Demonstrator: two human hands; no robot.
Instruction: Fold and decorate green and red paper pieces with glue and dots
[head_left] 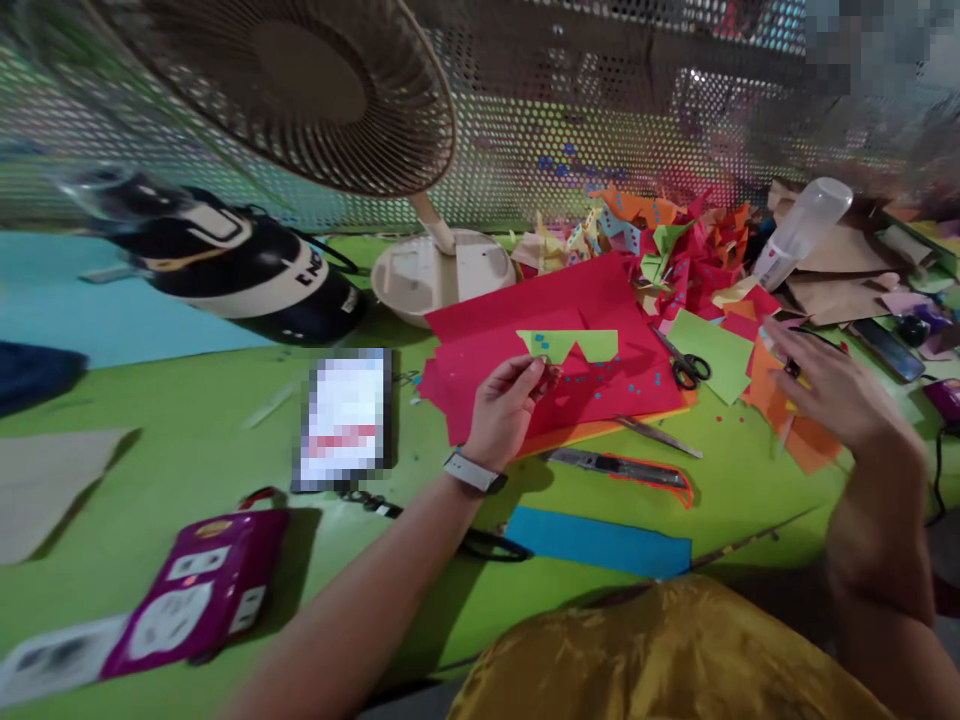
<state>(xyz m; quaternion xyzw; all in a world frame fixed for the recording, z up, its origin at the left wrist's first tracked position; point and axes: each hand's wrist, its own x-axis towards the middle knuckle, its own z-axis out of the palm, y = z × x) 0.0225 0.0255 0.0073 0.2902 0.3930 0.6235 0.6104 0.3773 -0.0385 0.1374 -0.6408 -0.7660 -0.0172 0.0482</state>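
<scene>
**Paper mess on my tabletop, green cutout in hand**

Green zigzag cutout (574, 345) is pinched at its left end between the thumb and fingers of my left hand (506, 405), which is closed on it. It sits flat over the big red sheets (525, 320) in the middle of the green tabletop (187, 440). White watch (472, 472) on that wrist.

My right hand (836, 390) is over at 3 o'clock from the cutout, hovering above the orange paper (810, 440). It's a bit blurred; fingers look loosely spread, and something small and dark sits by the fingertips, but I can't tell whether I'm actually gripping it.

Between the hands: black-handled scissors (684, 363) lying on the red sheets beside a light green sheet (712, 350). At 5 o'clock from the cutout there's a utility knife (619, 468) with an orange edge, and a blue paper strip (600, 540) nearer to me.

Up at 12 to 1 o'clock is a heap of colourful scraps (667, 240). Desk fan (300, 90) at 11 o'clock, purple power strip (199, 590) at 8 o'clock.
</scene>
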